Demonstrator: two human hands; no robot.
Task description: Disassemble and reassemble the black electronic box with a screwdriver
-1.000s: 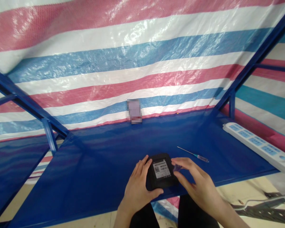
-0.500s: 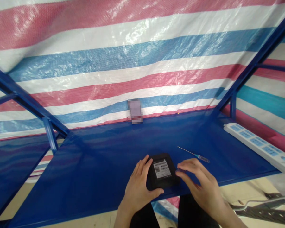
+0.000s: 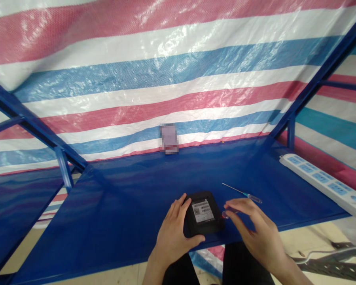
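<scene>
A small black square device (image 3: 204,213) with a white barcode label on top lies near the front edge of the blue table (image 3: 130,206). My left hand (image 3: 173,233) grips its left side, thumb along the front edge and fingers on the far corner. My right hand (image 3: 255,233) hovers at the device's right side, fingers curled and pinched on a small tool (image 3: 224,215). Only its reddish end shows, close to the device's right edge. A thin screwdriver (image 3: 243,193) with a clear handle lies on the table just beyond my right hand.
A white power strip (image 3: 320,178) with blue sockets lies along the table's right edge. A striped red, white and blue tarp (image 3: 166,79) hangs behind the blue frame. A small blurred object (image 3: 169,138) stands at the table's back edge. Cables lie on the floor at the lower right.
My right hand has slid slightly right and down beside the device, and the small tool's end now shows reddish below the fingers. My left hand and the device have stayed put.
</scene>
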